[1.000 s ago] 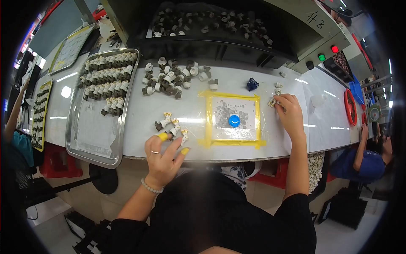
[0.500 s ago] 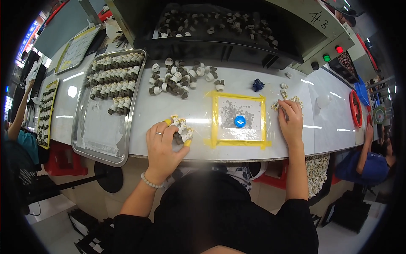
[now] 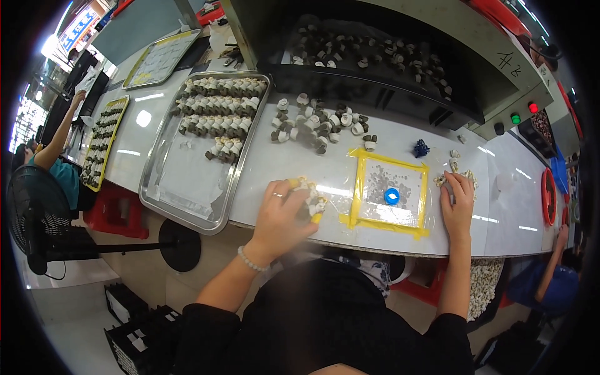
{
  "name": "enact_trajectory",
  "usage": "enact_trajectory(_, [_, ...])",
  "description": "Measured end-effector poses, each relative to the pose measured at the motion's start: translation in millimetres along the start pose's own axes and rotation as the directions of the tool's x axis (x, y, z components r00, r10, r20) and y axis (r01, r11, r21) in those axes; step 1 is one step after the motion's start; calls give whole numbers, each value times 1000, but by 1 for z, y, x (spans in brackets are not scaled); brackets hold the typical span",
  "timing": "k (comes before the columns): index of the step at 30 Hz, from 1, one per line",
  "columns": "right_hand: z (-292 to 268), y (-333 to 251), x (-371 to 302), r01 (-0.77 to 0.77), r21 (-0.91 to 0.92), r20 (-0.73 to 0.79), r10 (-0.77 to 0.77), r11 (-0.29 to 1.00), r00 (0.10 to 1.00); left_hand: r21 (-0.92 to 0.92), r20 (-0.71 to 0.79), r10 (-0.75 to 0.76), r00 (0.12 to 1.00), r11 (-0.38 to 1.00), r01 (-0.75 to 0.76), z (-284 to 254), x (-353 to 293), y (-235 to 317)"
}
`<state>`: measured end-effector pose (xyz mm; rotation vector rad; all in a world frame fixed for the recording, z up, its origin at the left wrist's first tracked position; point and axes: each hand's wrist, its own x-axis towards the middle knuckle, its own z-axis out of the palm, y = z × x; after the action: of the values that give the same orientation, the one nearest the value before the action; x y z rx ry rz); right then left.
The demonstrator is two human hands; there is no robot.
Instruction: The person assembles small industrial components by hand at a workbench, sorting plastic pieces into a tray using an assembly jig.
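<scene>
My left hand (image 3: 280, 219), with yellow covers on fingertips, a ring and a beaded bracelet, closes round a small row of white-and-dark figure pieces (image 3: 311, 195) near the table's front edge. My right hand (image 3: 459, 201) rests on the table at the right, its fingers curled down and drawn together over small whitish pieces (image 3: 454, 164). Whatever is between those fingertips is hidden. Between the hands lies a white square sheet framed with yellow tape (image 3: 378, 217), marked with grey smudges. On it stands a round blue cap (image 3: 391, 196).
A metal tray (image 3: 181, 209) with several rows of white-and-brown figures stands at left. Loose two-tone pieces (image 3: 319, 122) are heaped behind the left hand. A dark blue spiky lump (image 3: 421, 148) lies beyond the sheet. At the back is a machine (image 3: 369, 94) with pieces inside.
The whole view has swung, shifting the table and tray rightward in the picture. My left hand keeps its hold on the row of pieces; my right hand stays by the small whitish pieces.
</scene>
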<state>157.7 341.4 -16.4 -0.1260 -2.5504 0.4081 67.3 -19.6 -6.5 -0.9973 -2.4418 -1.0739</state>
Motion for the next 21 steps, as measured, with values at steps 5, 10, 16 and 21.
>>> enact_trajectory(5, [-1,2,-2,-27,-8,18,27,1000,999,115,-236,-126,964,981,157,-75,5,-34])
enact_trajectory(10, [-1,1,-1,-32,18,-1,32,999,999,184,-316,-376,871,877,445,-129,17,-118])
enact_trajectory(16, [-5,-2,2,-26,8,34,26,1000,999,274,-176,-472,864,819,504,-118,28,-146])
enact_trajectory(21, [-3,2,2,42,-15,9,-42,999,999,244,-151,-479,865,830,502,-111,26,-148])
